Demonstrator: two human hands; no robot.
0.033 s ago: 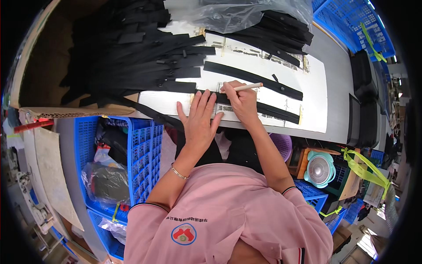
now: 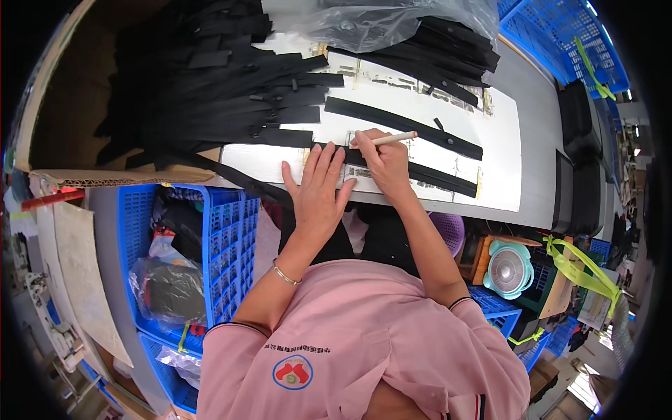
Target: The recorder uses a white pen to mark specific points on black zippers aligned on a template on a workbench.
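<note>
My left hand (image 2: 315,192) lies flat with its fingers spread, fingertips pressing on a black fabric strip (image 2: 437,179) at the front of a white board (image 2: 500,168). Pinched in my right hand (image 2: 385,164) is a slim white pen (image 2: 396,138), tilted with its back end to the right. Its tip, hidden by my fingers, is over or close to the same strip; contact cannot be made out. A second black strip (image 2: 406,128) runs behind it, roughly parallel, and a small black piece (image 2: 438,124) sits beside that one. Dark markings dot the board.
Black strips spill in a big heap (image 2: 224,91) from a cardboard box (image 2: 119,179) at left. More strips (image 2: 441,52) lie at the back, partly under clear plastic (image 2: 371,24). Black stacked items (image 2: 581,126) stand right. Blue crates (image 2: 231,238) sit below the table's edge.
</note>
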